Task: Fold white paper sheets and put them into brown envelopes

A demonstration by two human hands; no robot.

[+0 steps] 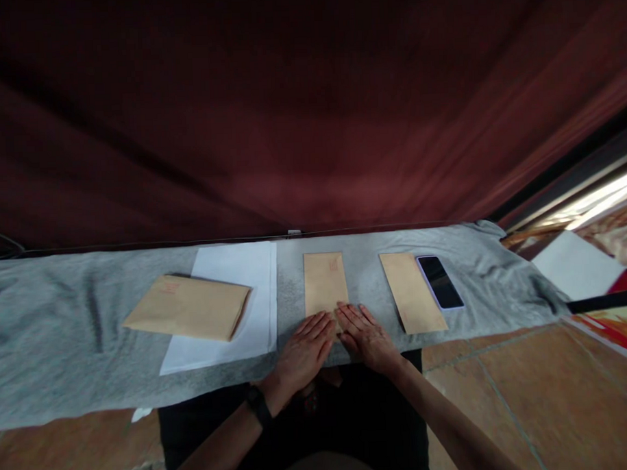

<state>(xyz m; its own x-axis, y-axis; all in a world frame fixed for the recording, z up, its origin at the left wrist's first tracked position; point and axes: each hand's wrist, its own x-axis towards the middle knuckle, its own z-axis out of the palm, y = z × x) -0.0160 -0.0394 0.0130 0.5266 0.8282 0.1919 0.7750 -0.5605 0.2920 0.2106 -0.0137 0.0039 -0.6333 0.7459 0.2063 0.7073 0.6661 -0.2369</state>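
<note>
A brown paper envelope (324, 279) lies lengthwise in front of me on the grey cloth, with faint red print near its far right corner. My left hand (308, 346) rests flat on its near end, fingers stretched out. Beside it, my right hand (367, 337) presses flat on the same end, fingers also extended. The fingertips of both hands almost meet, and they cover the envelope's near edge. Neither hand grips anything.
To the left, a stack of brown envelopes (190, 306) lies partly over white paper sheets (264, 298). Another brown envelope (413, 293) sits on the right, against a phone (440, 282). Grey cloth (39, 340) covers the narrow table; a dark red curtain (310, 125) hangs behind it.
</note>
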